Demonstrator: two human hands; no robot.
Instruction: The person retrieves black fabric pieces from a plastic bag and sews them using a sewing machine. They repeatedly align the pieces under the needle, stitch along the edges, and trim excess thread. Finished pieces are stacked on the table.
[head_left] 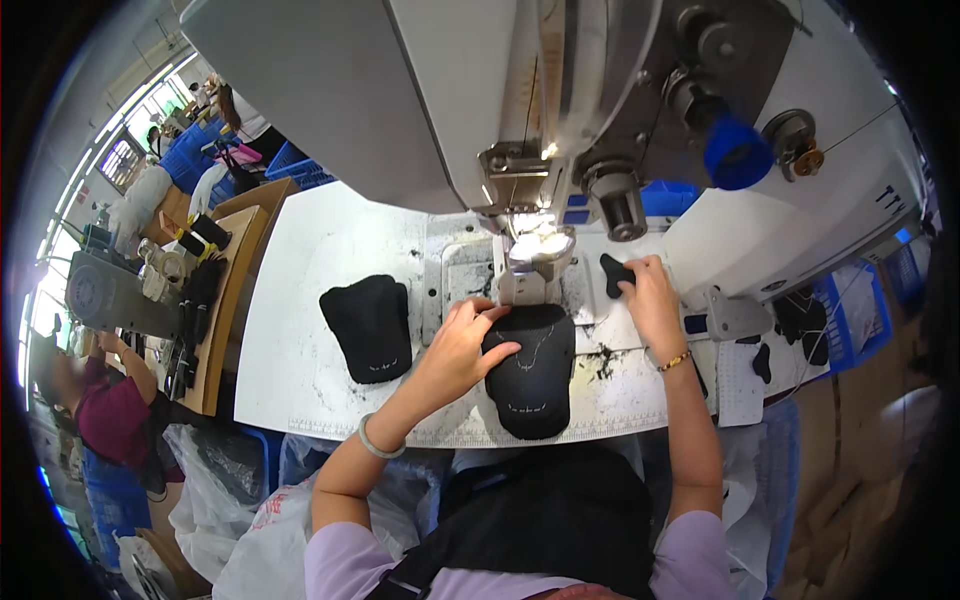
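A black padded fabric piece (528,390), shaped like a shoe upper with white chalk-like lines, lies in front of the sewing machine's needle area (535,250). My left hand (462,350) holds its upper left edge, thumb resting on top and fingers curled by the edge. Further right, my right hand (652,300) pinches a small black curved fabric patch (614,275) between thumb and fingers, just above the white table. To the left of my left hand lies a stack of similar black padded pieces (368,330).
The sewing machine head (340,90) overhangs the white worktable (290,330). Dark lint is scattered on the top. More small black patches (762,362) lie at the right. A wooden bench (235,290) with thread spools stands left, where another person (110,410) sits. Plastic bags (260,530) hang below.
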